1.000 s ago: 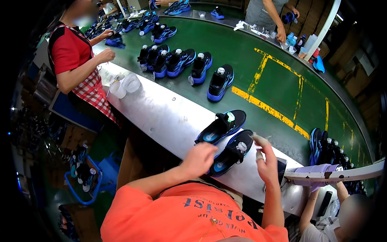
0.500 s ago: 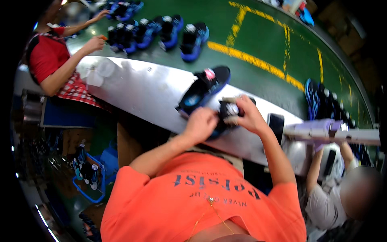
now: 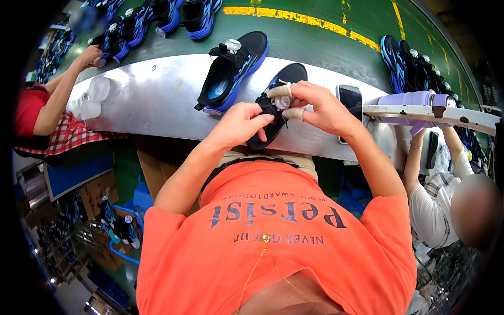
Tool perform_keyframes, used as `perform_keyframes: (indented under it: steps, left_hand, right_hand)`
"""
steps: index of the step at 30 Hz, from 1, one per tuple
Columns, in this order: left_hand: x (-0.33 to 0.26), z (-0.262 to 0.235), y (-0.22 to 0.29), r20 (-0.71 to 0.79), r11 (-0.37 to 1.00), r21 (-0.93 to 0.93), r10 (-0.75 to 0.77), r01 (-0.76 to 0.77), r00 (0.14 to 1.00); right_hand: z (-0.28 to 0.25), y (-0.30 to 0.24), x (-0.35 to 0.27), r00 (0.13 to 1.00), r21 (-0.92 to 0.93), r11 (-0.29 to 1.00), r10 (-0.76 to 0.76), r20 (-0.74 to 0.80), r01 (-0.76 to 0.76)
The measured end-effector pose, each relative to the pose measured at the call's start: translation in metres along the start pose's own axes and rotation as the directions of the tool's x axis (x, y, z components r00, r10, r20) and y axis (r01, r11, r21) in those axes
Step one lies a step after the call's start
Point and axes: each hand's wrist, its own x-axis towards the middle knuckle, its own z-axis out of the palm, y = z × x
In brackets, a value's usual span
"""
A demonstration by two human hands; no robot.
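A black sneaker (image 3: 292, 73) rests on the metal bench in front of me, toe pointing away. My left hand (image 3: 242, 125) is closed at the near left side of its collar, thumb and fingers on the black fabric. My right hand (image 3: 320, 109), with pale covers on the thumb and index finger, pinches around a clear round dial (image 3: 282, 102) on the shoe's tongue. Left of it stands another black sneaker (image 3: 223, 73) with a blue sole and a whitish round dial (image 3: 232, 45); neither hand touches it.
A phone (image 3: 349, 100) lies right of my right hand, by a white metal bar (image 3: 420, 111) and a lilac bottle (image 3: 409, 100). Clear plastic cups (image 3: 98, 88) stand left. Shoes (image 3: 202, 18) line the green surface beyond. Co-workers sit left and right.
My view has shifted, and the bench's far side sits higher in the picture. My hands stay on the same shoe, whose toe now shows more. The left co-worker's arm has moved.
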Motion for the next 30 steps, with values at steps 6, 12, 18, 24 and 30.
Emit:
perform_keyframes:
  steps: [6,12,18,24,30]
  left_hand:
    - [0.001,0.003,-0.001,-0.023,0.995,-0.096,0.018,-0.02,1.0]
    - [-0.003,0.008,0.002,0.08,0.927,-0.364,-0.067,0.092,0.995]
    - [-0.001,0.011,0.002,0.051,0.932,-0.348,-0.092,0.104,0.994]
    - [0.002,0.006,-0.002,0.13,0.938,-0.311,-0.116,0.151,0.985]
    - [0.004,0.011,-0.006,0.109,0.886,-0.441,-0.105,0.143,0.988]
  right_hand:
    - [0.014,0.006,0.007,0.991,-0.26,0.959,0.085,-0.108,-0.111]
    - [0.017,0.006,0.007,0.986,-0.179,0.984,-0.009,-0.168,-0.021]
    - [0.003,0.007,0.013,1.0,-0.081,0.997,0.013,0.01,-0.012]
    - [0.005,0.009,0.016,0.993,-0.264,0.959,0.093,-0.066,-0.108]
    - [0.018,0.012,0.02,0.975,-0.189,0.965,0.154,-0.159,-0.183]
